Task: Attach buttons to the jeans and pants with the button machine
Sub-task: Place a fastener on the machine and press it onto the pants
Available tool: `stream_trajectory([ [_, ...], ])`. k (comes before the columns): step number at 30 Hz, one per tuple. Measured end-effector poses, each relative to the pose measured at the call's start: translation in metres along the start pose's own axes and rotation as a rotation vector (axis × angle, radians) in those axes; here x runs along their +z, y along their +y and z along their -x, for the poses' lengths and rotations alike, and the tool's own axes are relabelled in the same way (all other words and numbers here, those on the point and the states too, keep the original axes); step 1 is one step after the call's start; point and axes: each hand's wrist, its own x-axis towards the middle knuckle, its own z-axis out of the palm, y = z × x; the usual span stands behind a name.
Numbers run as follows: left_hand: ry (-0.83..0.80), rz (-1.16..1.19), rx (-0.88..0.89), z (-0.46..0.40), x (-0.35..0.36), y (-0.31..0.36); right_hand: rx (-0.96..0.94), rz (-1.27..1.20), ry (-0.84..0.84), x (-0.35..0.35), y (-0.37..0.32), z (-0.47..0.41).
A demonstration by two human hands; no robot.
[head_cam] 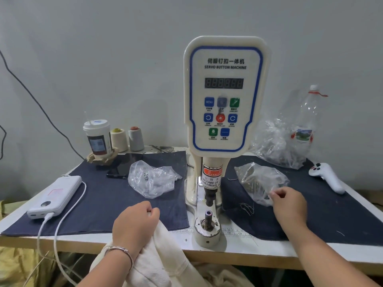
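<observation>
Fetching a button: right hand (289, 201) pinching bag of buttons (259, 183); left hand (135, 223) gripping cream pants (163, 264). Next, probably loading the button machine (224, 96).

Between the hands (135, 221) stood a cream button machine (224, 94) with a blue-outlined panel, blue, green and red buttons and a red warning label (211, 171). The left hand gripped cream-white pants (163, 257). Navy denim cloths (116, 195) covered the white table (238, 248). Beyond the right hand (289, 206) lay a white controller (327, 177).
</observation>
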Motion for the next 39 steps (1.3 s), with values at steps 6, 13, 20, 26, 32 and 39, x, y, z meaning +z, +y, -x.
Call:
stream_trajectory([
  [6, 0.005, -0.008, 0.003, -0.001, 0.001, 0.000, 0.452, -0.617, -0.364, -0.012, -0.045, 0.071],
  [13, 0.010, -0.014, 0.017, 0.000, 0.001, 0.000, 0.887, -1.043, -0.824, 0.001, -0.085, 0.108],
  [20, 0.012, -0.012, 0.021, 0.000, 0.002, -0.001, 1.054, -1.236, -0.818, 0.009, -0.094, 0.113],
  [26, 0.022, -0.014, 0.023, 0.000, 0.002, 0.000, 1.086, -1.302, -0.788, 0.013, -0.098, 0.114],
  [32, 0.013, -0.014, 0.017, 0.001, 0.002, 0.000, 1.145, -1.363, -0.772, 0.010, -0.096, 0.119],
  [39, 0.014, -0.026, 0.020, 0.000, 0.003, -0.001, 1.216, -1.468, -0.727, 0.007, -0.093, 0.124],
])
